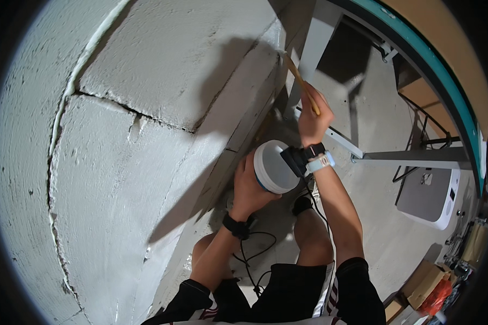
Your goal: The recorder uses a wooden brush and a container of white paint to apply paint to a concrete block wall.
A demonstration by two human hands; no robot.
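My left hand (248,187) is wrapped around the side of a round white plastic tub (259,167), which is tilted so that its pale inside shows. In my right hand (315,121) is a paintbrush with a slim wooden handle (297,77), gripped between the fingers. Its far tip reaches the edge of the whitish wall (217,108), where the bristles are small and hard to make out. Cracked block joints run across that wall, some with white filler (95,46) in them.
Grey metal table legs (320,38) and a crossbar (412,157) stand at the right, under a curved teal-edged tabletop (461,97). A grey and white appliance (427,197) rests on the floor. A black cable (249,265) hangs near my legs. Cardboard boxes (427,281) lie at lower right.
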